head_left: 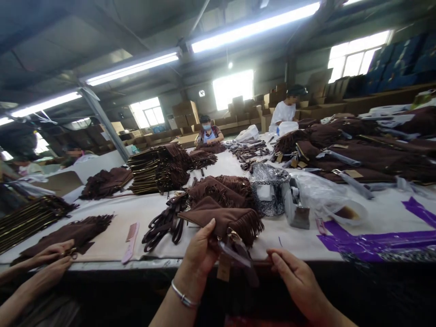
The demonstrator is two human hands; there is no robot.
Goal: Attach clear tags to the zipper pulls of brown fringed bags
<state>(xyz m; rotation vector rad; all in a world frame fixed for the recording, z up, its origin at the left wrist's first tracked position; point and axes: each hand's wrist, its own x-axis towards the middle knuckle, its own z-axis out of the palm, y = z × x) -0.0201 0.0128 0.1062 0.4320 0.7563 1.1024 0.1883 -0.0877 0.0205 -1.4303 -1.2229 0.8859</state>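
At the far left a co-worker's hands point(56, 259) work on a dark fringed piece point(73, 231) lying on the table point(105, 245). Then comes a pink comb point(131, 240), flat near the table's front edge, and beside it a bunch of dark straps point(166, 222). The left hand point(202, 247), a bangle point(184, 295) at its wrist, grips a brown fringed bag point(218, 220) between thumb and fingers at the table's front edge; a tan tag point(223, 271) hangs below it. The right hand point(294, 277) is apart from the bag, thumb and forefinger brought together; whether they pinch anything I can't tell. Purple tape point(371, 240) lies farther right.
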